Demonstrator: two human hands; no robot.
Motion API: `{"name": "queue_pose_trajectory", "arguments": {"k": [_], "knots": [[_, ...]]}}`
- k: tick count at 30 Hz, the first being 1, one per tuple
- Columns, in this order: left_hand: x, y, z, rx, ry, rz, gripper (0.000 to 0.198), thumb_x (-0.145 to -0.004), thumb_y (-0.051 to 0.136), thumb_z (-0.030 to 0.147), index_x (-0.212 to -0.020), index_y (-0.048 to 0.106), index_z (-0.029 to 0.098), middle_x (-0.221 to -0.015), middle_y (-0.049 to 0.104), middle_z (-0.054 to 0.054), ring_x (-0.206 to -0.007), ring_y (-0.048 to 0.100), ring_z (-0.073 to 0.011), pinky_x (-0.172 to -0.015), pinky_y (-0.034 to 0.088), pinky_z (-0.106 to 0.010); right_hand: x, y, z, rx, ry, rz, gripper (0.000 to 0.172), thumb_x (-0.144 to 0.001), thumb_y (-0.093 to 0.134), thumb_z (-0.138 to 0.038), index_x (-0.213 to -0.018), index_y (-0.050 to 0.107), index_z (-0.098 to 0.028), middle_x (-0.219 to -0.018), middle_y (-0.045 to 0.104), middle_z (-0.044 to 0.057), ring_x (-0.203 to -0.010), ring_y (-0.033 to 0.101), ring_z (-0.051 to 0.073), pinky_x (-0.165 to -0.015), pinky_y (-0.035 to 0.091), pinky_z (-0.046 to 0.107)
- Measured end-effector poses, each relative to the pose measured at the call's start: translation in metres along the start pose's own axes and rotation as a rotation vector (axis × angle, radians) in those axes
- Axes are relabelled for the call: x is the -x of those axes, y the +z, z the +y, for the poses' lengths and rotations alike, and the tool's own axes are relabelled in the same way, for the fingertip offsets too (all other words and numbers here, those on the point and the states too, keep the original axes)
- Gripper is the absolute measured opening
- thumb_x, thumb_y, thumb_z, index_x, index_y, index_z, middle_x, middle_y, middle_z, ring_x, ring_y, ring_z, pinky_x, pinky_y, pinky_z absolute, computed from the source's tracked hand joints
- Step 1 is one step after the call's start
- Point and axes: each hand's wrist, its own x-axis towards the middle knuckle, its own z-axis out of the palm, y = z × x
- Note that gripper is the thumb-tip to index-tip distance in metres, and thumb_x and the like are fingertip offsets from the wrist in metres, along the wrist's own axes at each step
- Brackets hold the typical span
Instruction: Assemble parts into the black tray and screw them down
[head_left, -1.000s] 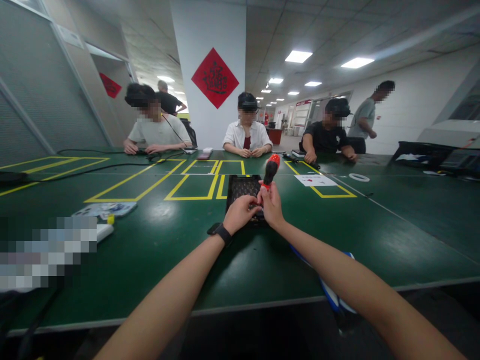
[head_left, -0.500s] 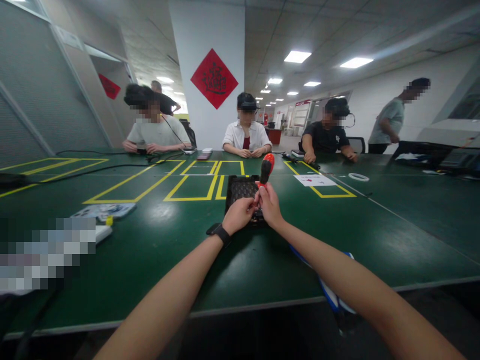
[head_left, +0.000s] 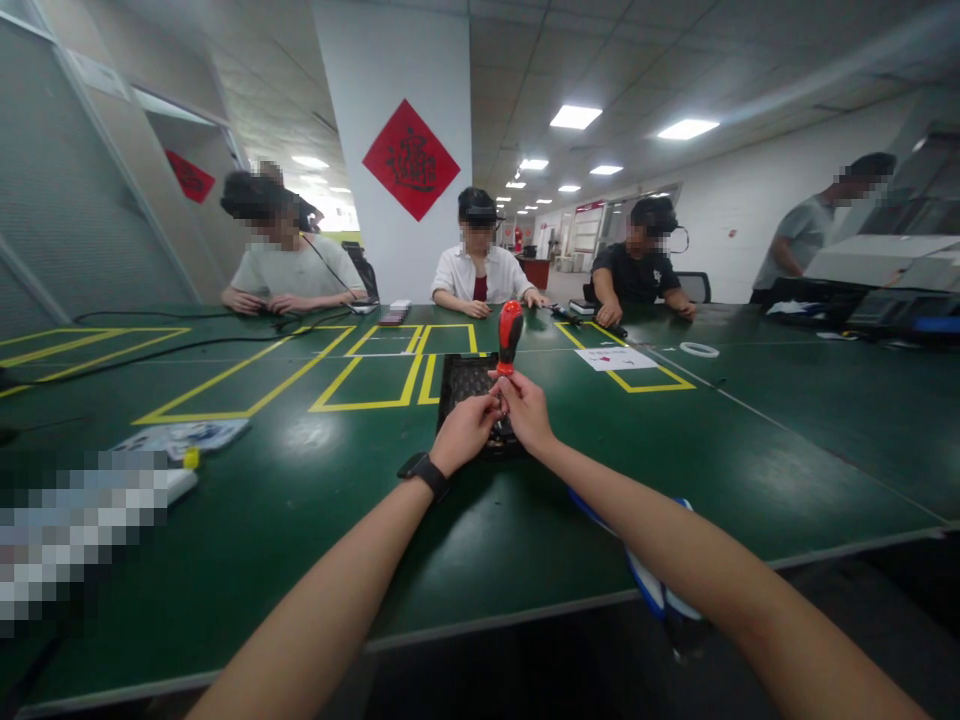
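Observation:
A screwdriver (head_left: 510, 338) with a red and black handle stands nearly upright over a black tray (head_left: 453, 385) with a patterned floor. My right hand (head_left: 528, 412) is closed around it just under the handle, and the fingers cover most of the shaft. My left hand (head_left: 468, 432), with a dark band on its wrist, is pinched close against the right fingertips near the shaft. What the left fingers hold, if anything, is hidden. Both hands are above the near part of the tray, where small dark parts are too indistinct to name.
The green table (head_left: 315, 540) carries yellow tape outlines. A paper sheet (head_left: 615, 358) and a white ring (head_left: 699, 350) lie to the right. A blue-edged white object (head_left: 651, 580) sits under my right forearm. Flat packages (head_left: 187, 437) lie left. Several people sit across the table.
The screwdriver has gone from leaning right to nearly upright. My hands stay together over the tray, and the whole view has turned slightly right.

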Motion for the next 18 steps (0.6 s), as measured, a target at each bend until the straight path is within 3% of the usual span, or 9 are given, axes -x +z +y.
{"name": "queue_pose_trajectory", "arguments": {"k": [7,13,18], "knots": [[0.0023,-0.0014,0.0017,0.005,-0.044,0.041,0.022,-0.083,0.049,0.032,-0.074,0.061,0.016,-0.074,0.063,-0.005,-0.068,0.055,-0.0145,-0.063,0.037,-0.023,-0.0013,0.0019,-0.0004,-0.094,0.087,-0.012,0.034,-0.078,0.053,-0.044,-0.092,0.063,-0.014,-0.072,0.061,0.002,-0.047,0.047,0.006,-0.044,0.038,0.019],[0.0016,0.0017,-0.0018,-0.006,-0.097,0.053,0.014,-0.078,0.056,0.028,-0.073,0.058,0.015,-0.073,0.062,-0.004,-0.066,0.054,-0.0142,-0.06,0.037,-0.022,-0.0012,0.0013,-0.0018,-0.081,0.085,-0.008,0.037,-0.079,0.052,-0.046,-0.095,0.06,-0.015,-0.067,0.06,0.0,-0.043,0.045,0.005,-0.04,0.036,0.018],[0.0009,0.0029,-0.0046,0.046,-0.058,0.035,0.013,-0.08,0.052,0.025,-0.076,0.06,0.015,-0.073,0.062,-0.003,-0.067,0.055,-0.0126,-0.064,0.039,-0.022,-0.002,0.0008,-0.0002,-0.051,0.052,-0.029,0.037,-0.082,0.046,-0.047,-0.099,0.058,-0.016,-0.072,0.06,0.0,-0.042,0.043,0.004,-0.04,0.036,0.017]]}}
